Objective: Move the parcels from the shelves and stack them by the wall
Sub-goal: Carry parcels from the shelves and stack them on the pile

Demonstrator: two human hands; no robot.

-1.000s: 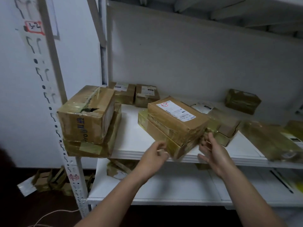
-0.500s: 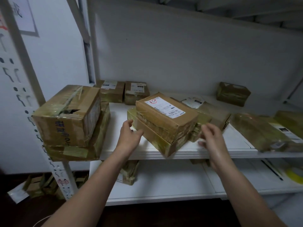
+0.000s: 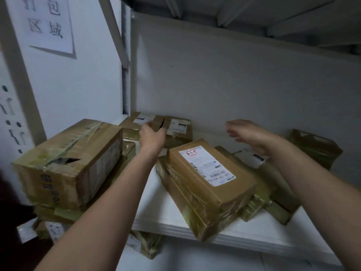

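A large taped box (image 3: 68, 163) tops a stack at the shelf's (image 3: 254, 238) left end. The left hand (image 3: 153, 136) grips the end of a small rear parcel (image 3: 136, 122) by the back panel. Right of a labelled parcel (image 3: 207, 173), the right hand (image 3: 248, 133) hovers loosely spread, empty.

- Head-worn camera, looked forward and down into the shelf (image 3: 254, 240) bay from its front.
- Sat close, wide angle; both forearms (image 3: 109, 202) crossed the lower frame.

Two bare forearms (image 3: 109, 202), bare left hand (image 3: 152, 136), bare right hand (image 3: 249, 134)
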